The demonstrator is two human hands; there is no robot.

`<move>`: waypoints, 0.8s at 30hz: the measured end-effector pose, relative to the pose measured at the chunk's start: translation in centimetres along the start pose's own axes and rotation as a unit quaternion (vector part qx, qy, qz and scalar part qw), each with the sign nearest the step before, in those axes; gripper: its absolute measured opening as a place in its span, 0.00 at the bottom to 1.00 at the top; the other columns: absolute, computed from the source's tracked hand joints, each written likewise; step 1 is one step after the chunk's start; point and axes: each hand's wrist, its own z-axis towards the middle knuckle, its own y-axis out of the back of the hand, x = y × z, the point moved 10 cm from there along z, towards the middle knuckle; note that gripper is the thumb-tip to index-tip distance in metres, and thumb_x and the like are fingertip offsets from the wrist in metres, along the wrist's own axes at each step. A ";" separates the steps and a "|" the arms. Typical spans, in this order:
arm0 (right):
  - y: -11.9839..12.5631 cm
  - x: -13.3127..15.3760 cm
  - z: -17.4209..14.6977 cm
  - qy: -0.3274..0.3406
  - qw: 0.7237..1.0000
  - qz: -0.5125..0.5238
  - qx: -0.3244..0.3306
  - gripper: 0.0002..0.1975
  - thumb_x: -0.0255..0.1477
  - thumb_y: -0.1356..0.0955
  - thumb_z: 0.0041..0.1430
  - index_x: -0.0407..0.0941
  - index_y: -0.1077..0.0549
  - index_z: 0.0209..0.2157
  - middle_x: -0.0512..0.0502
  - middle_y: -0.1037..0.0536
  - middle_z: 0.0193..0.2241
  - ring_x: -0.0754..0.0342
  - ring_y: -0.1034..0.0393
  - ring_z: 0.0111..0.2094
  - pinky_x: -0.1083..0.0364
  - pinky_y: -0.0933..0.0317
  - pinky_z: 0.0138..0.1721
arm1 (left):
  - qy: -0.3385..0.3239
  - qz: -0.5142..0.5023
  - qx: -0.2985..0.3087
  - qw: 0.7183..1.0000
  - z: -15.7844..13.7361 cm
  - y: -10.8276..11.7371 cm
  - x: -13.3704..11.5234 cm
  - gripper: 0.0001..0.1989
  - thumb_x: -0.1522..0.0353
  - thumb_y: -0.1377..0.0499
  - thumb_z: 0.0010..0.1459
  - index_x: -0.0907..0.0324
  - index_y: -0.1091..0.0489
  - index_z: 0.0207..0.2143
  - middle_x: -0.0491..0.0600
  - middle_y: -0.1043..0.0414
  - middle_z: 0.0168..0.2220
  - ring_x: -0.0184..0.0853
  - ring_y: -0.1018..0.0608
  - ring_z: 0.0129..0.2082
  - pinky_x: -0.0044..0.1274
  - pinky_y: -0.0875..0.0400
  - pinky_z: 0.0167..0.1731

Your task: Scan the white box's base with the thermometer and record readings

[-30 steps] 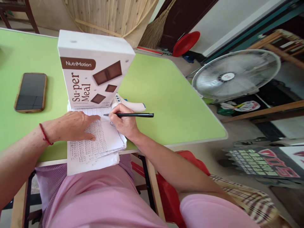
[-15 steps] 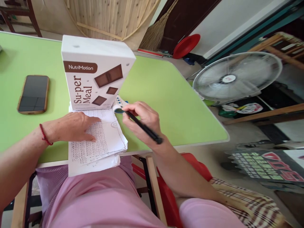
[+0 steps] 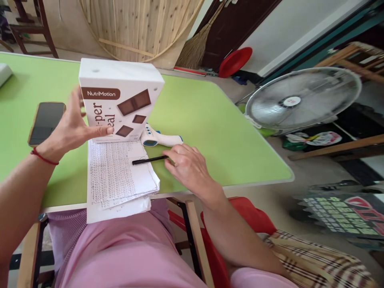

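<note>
The green worktop (image 3: 210, 120) carries everything within reach, and its near edge is the main hazard, since whatever slides over it would drop towards the lap. Beyond the far side leans a round wooden board (image 3: 141, 28), well out of the way; past the right end stands a fan (image 3: 306, 100), which could lift loose sheets if its air reaches them. The white box (image 3: 126, 96) stands upright at the far end of the papers (image 3: 114, 172), and whether it rests on them is hidden. The left hand (image 3: 70, 124) is spread about its left side, thumb across the front and fingers behind the edge; how firmly it grips, I cannot tell. A push on that side alone could tip the box or swing it round. The papers lie in an uneven pile hanging over the near edge, so a careless tug could scatter them. The phone (image 3: 46, 122) lies just beside the left wrist, easily nudged by the forearm. The thermometer gun (image 3: 165, 139) sits by the box's lower right corner, in the way of any slide to that side. Smallest is the black pen (image 3: 147, 161), lying across the papers' right part with the right hand (image 3: 189, 166) curled at its end; whether the fingertips pinch or merely touch it is unclear, and once loose it could roll away
</note>
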 end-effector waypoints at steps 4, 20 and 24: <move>0.3 0.5 -0.1 0.009 0.999 0.020 -0.027 0.12 0.23 0.35 0.59 0.43 0.21 0.41 0.44 0.23 0.31 0.50 0.33 0.34 0.53 0.47 0.34 | 0.087 -0.026 0.068 0.994 0.1 -1.3 2.5 0.39 0.57 0.30 0.46 0.59 0.41 0.57 0.50 0.30 0.51 0.45 0.30 0.53 0.35 0.31 0.47; 0.6 2.4 -0.2 0.079 0.990 0.072 -0.094 0.11 0.28 0.35 0.64 0.45 0.19 0.36 0.47 0.26 0.26 0.53 0.35 0.31 0.53 0.44 0.37 | 0.173 -0.016 0.051 0.984 -0.5 -0.1 1.7 0.25 0.59 0.29 0.45 0.64 0.28 0.43 0.52 0.22 0.39 0.39 0.23 0.37 0.25 0.30 0.34; 0.6 2.5 -0.1 0.080 0.989 0.073 -0.096 0.11 0.28 0.35 0.64 0.45 0.19 0.34 0.47 0.25 0.27 0.53 0.34 0.31 0.53 0.43 0.36 | 0.207 -0.034 0.100 0.973 -0.8 -0.9 2.1 0.31 0.58 0.29 0.45 0.63 0.30 0.49 0.54 0.23 0.42 0.41 0.23 0.38 0.24 0.29 0.32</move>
